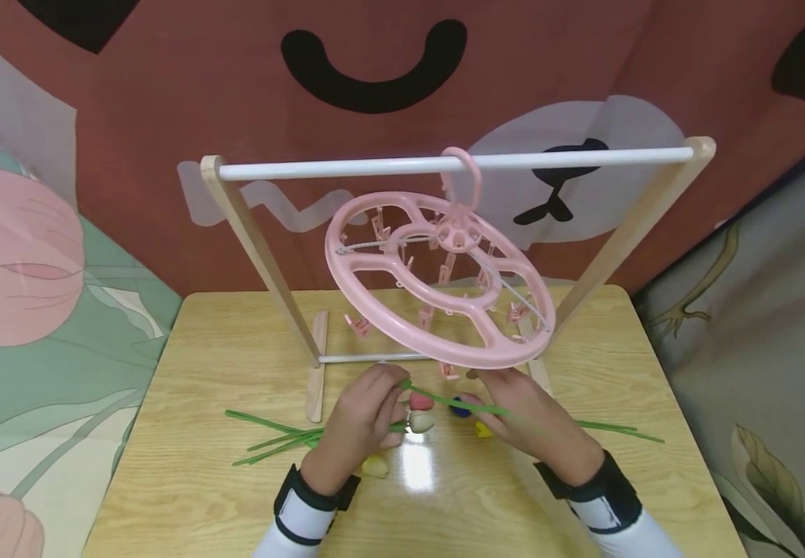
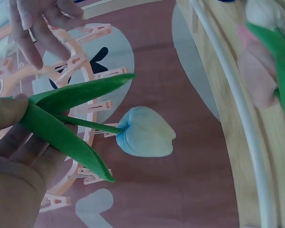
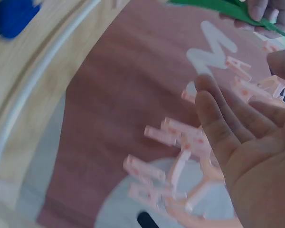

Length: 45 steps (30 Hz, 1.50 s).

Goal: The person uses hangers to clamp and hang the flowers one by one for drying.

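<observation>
My left hand [image 1: 363, 415] pinches the stem of an artificial tulip between thumb and fingers. In the left wrist view its pale flower head [image 2: 147, 132], bluish at the base, points away from the hand, and two green leaves [image 2: 69, 135] spread near the grip. The thin green stem [image 1: 454, 401] crosses toward my right hand [image 1: 524, 411] in the head view. That right hand holds nothing; its fingers are extended in the right wrist view, beside the pink clothespins [image 3: 180, 137] of a round hanger [image 1: 409, 329]. Part of the right hand lies under the hanger's near rim.
The hanger hooks over the white bar [image 1: 346, 167] of a wooden rack standing on the table [image 1: 186, 496]. More artificial tulips lie beneath the hands: green stems [image 1: 276, 438] at left, stems [image 1: 621, 428] at right, with red, white, blue [image 1: 459, 407] and yellow heads between.
</observation>
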Tool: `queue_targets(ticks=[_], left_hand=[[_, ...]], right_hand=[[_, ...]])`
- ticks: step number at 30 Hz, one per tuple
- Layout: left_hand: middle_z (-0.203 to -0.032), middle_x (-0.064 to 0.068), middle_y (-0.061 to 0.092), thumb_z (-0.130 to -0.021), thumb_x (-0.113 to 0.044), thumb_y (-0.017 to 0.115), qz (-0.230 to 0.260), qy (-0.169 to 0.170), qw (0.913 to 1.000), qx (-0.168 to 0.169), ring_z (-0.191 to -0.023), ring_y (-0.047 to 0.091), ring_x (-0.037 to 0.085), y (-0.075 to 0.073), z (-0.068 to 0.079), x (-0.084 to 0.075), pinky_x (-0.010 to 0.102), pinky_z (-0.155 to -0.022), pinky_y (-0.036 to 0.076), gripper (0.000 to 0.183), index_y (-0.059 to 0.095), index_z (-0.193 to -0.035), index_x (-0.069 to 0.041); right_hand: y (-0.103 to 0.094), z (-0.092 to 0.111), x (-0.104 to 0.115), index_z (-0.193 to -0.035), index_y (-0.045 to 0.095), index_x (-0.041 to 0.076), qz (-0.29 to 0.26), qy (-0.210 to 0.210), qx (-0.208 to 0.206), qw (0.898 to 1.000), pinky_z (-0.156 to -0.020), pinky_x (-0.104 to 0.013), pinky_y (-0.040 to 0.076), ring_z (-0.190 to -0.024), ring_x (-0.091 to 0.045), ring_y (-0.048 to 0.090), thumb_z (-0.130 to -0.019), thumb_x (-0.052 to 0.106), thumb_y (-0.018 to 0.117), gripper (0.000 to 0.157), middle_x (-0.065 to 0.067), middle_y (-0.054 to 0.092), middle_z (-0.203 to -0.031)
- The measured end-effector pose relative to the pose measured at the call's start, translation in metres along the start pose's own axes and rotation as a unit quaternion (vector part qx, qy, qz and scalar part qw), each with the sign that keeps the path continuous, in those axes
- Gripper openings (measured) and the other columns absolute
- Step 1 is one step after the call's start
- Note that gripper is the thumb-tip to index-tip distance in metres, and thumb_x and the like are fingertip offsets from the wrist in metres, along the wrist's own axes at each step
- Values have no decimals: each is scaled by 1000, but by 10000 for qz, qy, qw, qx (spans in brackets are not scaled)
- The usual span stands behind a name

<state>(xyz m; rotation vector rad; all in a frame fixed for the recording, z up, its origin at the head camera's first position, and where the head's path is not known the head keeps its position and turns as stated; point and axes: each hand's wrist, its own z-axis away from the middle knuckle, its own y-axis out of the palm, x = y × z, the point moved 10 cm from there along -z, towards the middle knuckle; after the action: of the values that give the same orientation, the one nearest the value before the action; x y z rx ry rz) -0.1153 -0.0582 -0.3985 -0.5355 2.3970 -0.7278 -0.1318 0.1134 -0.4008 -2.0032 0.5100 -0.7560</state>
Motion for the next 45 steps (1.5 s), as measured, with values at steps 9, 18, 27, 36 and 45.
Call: queue_targets(ticks=[9, 18, 27, 36, 45], left_hand=[[-106, 10, 71, -90, 14, 67, 843, -690, 9931, -426, -92, 72, 20, -11, 6, 15, 23, -84, 61, 27, 64, -112, 0], [-106, 28, 68, -89, 25, 60, 2895, -1452, 9374, -1280, -104, 72, 19, -20, 21, 37, 26, -90, 62, 25, 57, -111, 13], [-110, 32, 65, -97, 16, 55, 3760, -2143, 8921, -1298, -108, 72, 16, -9, 35, 50, 31, -94, 61, 17, 52, -115, 15], [-109, 31, 65, -99, 12, 56, 4085, -2473, 8671, -1420, -101, 74, 21, 7, 44, 57, 26, -81, 64, 15, 53, -114, 14], [-108, 31, 67, -97, 9, 62, 3972, -2909, 8555, -1607, -104, 74, 24, 20, 45, 62, 31, -92, 62, 16, 56, -112, 13]], right_hand=[[7, -15, -7, -162, 27, 9, -1453, 560, 30, 9878, -127, -44, 31, -154, -33, 31, -95, 31, 76, 86, -14, 28, -168], [3, -33, 2, -156, 40, 11, -3018, 854, -409, 9486, -124, -32, 34, -148, -23, 40, -82, 3, 85, 87, -9, 44, -159], [-10, -42, 6, -128, 59, -5, -4815, 491, -1340, 8648, -88, -24, 55, -98, -13, 60, -95, -7, 67, 35, -16, 61, -108], [-12, -44, 5, -125, 53, -12, -4998, 626, -1401, 8525, -100, -27, 57, -109, -12, 67, -93, -15, 64, 34, 2, 67, -122], [-6, -48, 2, -117, 55, -10, -5030, 743, -1394, 8497, -96, -27, 59, -105, -12, 69, -85, -16, 73, 37, 4, 68, -115]])
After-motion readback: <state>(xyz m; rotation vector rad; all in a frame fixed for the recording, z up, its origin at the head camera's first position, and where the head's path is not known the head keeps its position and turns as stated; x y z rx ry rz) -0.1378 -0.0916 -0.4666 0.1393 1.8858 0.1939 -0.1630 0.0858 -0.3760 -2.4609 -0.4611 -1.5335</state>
